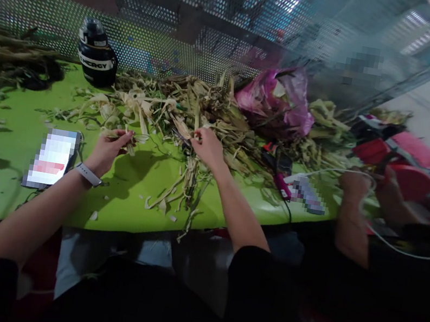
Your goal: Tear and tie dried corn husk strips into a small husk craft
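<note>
My left hand (107, 149), with a pale band on its wrist, is closed in a pinch on a small bundle of pale corn husk strips (133, 144) just above the green tabletop (128, 185). My right hand (209, 150) reaches to the near edge of a heap of dry corn husks (197, 95). Its thumb and fingers are pinched together at a husk there; the exact piece between them is partly hidden. Below that hand, a tangle of thin husk strips (188, 184) trails toward the table's front edge.
A dark bottle (97, 61) stands at the back left. Left of my hand lies a lit phone (52, 158). A pink plastic bag (278, 103) rests behind the heap. At right are another phone (308, 194), a white cable (401, 251) and another person's hands (354, 187). A perforated metal panel (162, 4) borders the back.
</note>
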`<state>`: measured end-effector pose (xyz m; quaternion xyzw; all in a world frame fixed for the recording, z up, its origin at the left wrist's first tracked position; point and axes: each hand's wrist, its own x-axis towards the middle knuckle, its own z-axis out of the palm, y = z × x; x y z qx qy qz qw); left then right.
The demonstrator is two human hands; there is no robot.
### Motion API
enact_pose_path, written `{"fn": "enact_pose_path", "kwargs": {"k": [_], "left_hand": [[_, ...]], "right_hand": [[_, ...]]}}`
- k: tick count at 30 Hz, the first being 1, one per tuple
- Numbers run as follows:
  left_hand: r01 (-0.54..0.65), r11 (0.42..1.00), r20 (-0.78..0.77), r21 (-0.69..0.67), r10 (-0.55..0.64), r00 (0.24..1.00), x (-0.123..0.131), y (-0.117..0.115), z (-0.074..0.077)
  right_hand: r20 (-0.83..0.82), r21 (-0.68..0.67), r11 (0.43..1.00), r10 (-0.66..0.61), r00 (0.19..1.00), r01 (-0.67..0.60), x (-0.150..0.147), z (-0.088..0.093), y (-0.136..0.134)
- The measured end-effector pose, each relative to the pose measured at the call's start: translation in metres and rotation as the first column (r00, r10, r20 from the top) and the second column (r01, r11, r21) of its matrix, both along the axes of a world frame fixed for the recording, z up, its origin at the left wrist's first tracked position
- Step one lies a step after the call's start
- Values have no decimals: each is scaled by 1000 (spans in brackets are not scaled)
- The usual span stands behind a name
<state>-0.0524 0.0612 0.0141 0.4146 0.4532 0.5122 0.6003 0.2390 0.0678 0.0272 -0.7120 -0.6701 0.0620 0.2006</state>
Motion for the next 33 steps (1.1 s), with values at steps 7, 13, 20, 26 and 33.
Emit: {"fn": "enact_pose_path", "kwargs": {"k": [7, 13, 20, 26, 33], "left_hand": [[200, 978, 216, -51, -185, 959, -1, 6, -12], [106, 994, 145, -7, -104, 984, -2, 7, -16], [72, 997, 145, 10, -73, 987, -1, 4, -10], [82, 997, 94, 12, -83, 992, -2, 5, -12], [95, 995, 56, 42, -98, 994, -6, 8, -21]], "right_hand": [[366, -297, 954, 85, 927, 29, -6, -1, 6], [343, -376, 925, 92, 935, 47, -1, 7, 10], [135, -364, 931, 98, 986, -43, 35, 12, 3], [-632, -170, 955, 85, 771, -244, 45, 4, 8], [-731, -100, 857, 281, 621, -505, -3, -8, 1]]}}
